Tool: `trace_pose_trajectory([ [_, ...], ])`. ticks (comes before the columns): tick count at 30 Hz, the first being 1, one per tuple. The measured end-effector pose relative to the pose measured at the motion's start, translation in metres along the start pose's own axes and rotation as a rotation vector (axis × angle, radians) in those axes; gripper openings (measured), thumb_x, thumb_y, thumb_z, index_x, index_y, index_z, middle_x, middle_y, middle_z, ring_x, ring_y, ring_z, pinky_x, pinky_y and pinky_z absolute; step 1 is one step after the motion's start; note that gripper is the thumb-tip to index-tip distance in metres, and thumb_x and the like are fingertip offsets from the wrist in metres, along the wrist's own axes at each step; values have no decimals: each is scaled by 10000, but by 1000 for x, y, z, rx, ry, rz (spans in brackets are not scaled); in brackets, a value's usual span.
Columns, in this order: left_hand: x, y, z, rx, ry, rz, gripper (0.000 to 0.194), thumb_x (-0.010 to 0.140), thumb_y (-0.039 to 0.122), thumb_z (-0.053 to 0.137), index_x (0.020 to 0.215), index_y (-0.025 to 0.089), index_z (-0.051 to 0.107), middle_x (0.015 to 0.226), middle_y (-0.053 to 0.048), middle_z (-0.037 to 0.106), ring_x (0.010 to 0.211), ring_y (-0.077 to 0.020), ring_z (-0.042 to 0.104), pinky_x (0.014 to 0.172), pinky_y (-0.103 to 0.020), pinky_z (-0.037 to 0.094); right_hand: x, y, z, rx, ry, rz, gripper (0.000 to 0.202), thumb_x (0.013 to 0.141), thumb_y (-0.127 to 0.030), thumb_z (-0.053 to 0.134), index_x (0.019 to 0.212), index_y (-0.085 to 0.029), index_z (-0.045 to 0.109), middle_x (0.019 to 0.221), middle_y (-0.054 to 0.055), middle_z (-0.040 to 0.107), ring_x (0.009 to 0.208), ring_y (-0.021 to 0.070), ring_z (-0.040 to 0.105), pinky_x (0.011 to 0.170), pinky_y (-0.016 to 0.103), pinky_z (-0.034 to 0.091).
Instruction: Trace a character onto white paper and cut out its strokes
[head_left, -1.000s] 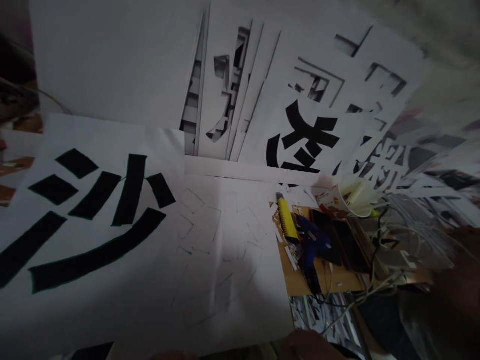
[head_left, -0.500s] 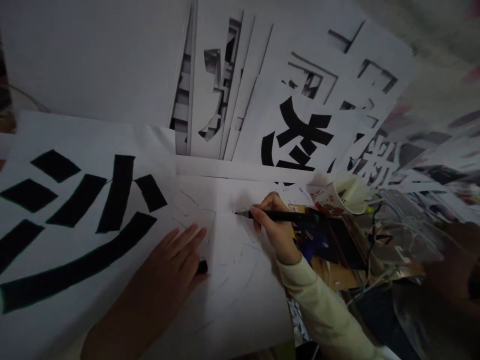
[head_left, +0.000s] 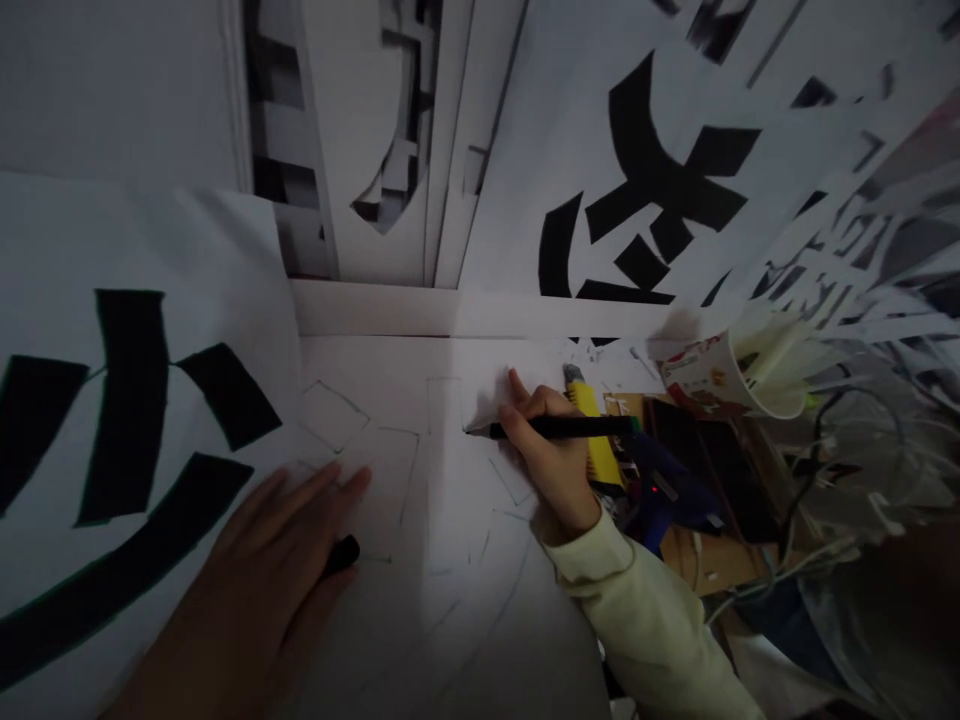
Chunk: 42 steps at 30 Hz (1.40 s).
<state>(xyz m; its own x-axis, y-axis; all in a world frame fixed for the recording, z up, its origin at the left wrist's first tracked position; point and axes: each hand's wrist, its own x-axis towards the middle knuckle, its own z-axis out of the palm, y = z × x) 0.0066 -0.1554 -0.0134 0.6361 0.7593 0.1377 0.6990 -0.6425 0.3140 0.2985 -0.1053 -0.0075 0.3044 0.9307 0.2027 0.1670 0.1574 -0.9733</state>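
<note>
Right hand [head_left: 553, 452] and left hand [head_left: 289, 545] have come over the outlined paper [head_left: 405, 635] at near centre: one pinches a black pen [head_left: 574, 427]; the other, leftward, holds a black cap-like piece [head_left: 346, 555], probably steadying the paper.

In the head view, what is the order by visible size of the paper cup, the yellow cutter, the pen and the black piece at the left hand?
1. Paper cup
2. Yellow cutter and pen: too alike to rank; both partly covered
3. Black piece, partly hidden
</note>
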Motion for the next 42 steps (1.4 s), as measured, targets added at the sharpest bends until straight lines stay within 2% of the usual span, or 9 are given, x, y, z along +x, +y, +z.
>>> trace_pose_trajectory([
  [3, 1, -3, -1, -27, 44, -15, 647, 987, 362, 393, 1610, 297, 232, 1529, -27, 511, 1399, -307, 472, 1155, -496, 370, 1, 2, 1, -14, 10, -14, 392, 801, -282, 734, 537, -235, 448, 505, -112, 403, 473, 63, 398, 1213, 481, 374],
  [7, 3, -3, -4, -72, 71, -10, 661, 970, 339, 427, 1605, 316, 246, 1492, -19, 554, 1342, -323, 533, 1122, -514, 419, 2, 1, 1, -17, -2, -31, 373, 804, -237, 704, 537, -229, 444, 507, -117, 402, 467, 54, 383, 1210, 483, 377],
  [11, 6, -2, -8, -95, 77, -6, 666, 959, 312, 451, 1598, 318, 263, 1491, -29, 554, 1318, -315, 552, 1159, -532, 377, 3, -2, 2, -46, -18, -53, 379, 812, -247, 710, 547, -225, 440, 513, -113, 404, 469, 51, 367, 1201, 497, 394],
  [16, 9, 0, -12, -80, 85, 57, 674, 956, 229, 458, 1602, 239, 269, 1539, -34, 495, 1381, -255, 466, 1232, -405, 266, 3, -2, 1, -88, -53, -99, 356, 829, -228, 683, 563, -225, 446, 516, -116, 414, 455, 51, 365, 1207, 499, 398],
  [21, 11, 1, -13, -82, 44, 52, 664, 974, 233, 437, 1609, 232, 244, 1534, -58, 481, 1376, -267, 448, 1230, -433, 250, 3, -1, 1, -77, -70, -145, 343, 799, -158, 660, 559, -230, 425, 525, -108, 395, 468, 65, 339, 1192, 517, 417],
  [28, 13, 2, -16, -96, 44, 58, 657, 981, 225, 434, 1609, 228, 241, 1572, -40, 416, 1418, -238, 393, 1258, -367, 184, 1, -4, -1, -60, -128, -109, 344, 788, -128, 646, 570, -234, 402, 490, -127, 385, 424, 52, 312, 1219, 514, 381],
  [39, 13, 3, -18, -96, 58, 74, 665, 971, 211, 458, 1605, 222, 255, 1492, -51, 503, 1368, -229, 449, 1249, -367, 218, -3, -7, -3, -39, -196, -137, 346, 768, -109, 639, 539, -235, 413, 486, -123, 407, 420, 55, 342, 1203, 509, 420],
  [42, 12, 2, -17, -84, 31, 54, 658, 978, 228, 452, 1605, 233, 254, 1517, -50, 485, 1386, -244, 440, 1245, -390, 228, -6, -8, -4, -41, -215, -140, 343, 755, -88, 643, 535, -235, 426, 480, -125, 413, 417, 55, 356, 1205, 515, 413],
])
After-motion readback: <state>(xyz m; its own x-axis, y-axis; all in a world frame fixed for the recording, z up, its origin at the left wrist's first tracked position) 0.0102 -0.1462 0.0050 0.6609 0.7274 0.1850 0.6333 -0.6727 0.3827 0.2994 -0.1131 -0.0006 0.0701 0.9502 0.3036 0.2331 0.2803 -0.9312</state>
